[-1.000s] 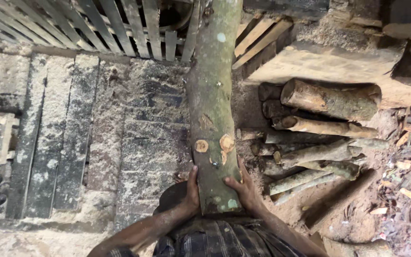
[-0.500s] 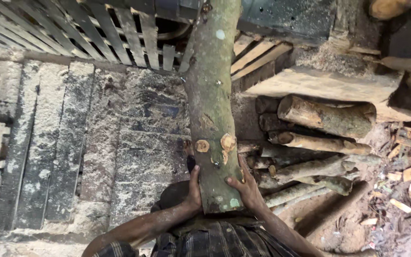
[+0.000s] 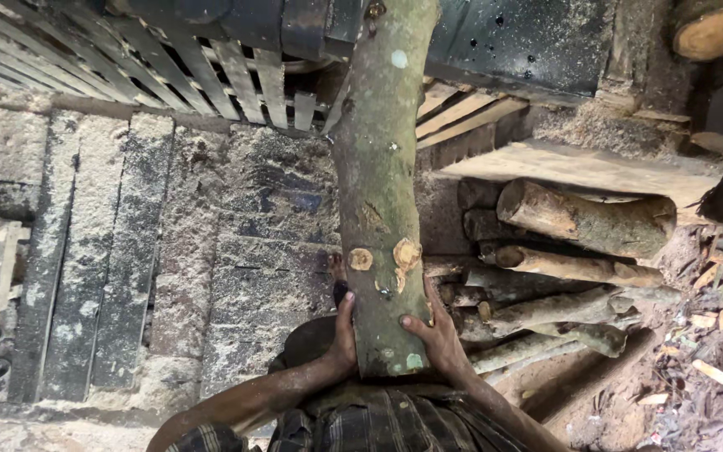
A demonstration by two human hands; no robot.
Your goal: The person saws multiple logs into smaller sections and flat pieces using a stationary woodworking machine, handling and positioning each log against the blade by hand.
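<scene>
The sawdust-covered bench [image 3: 253, 251] spans the left and centre, its slatted end [image 3: 236, 75] running up to a dark machine housing [image 3: 512, 42]. On it lies the long greenish log [image 3: 378, 192], lengthwise away from the person, its far end reaching the housing. A stack of smaller logs [image 3: 562, 251] lies to the right, just beside it.

Risk, as judged: the log is round and knotted, so it could roll sideways toward the stack, or twist at the far end, if pressure from the two sides is uneven.

The left hand [image 3: 343, 339] lies flat against the near end's left flank, fingers together. The right hand [image 3: 437, 335] cups the right flank, fingers spread, thumb over the bark.
</scene>
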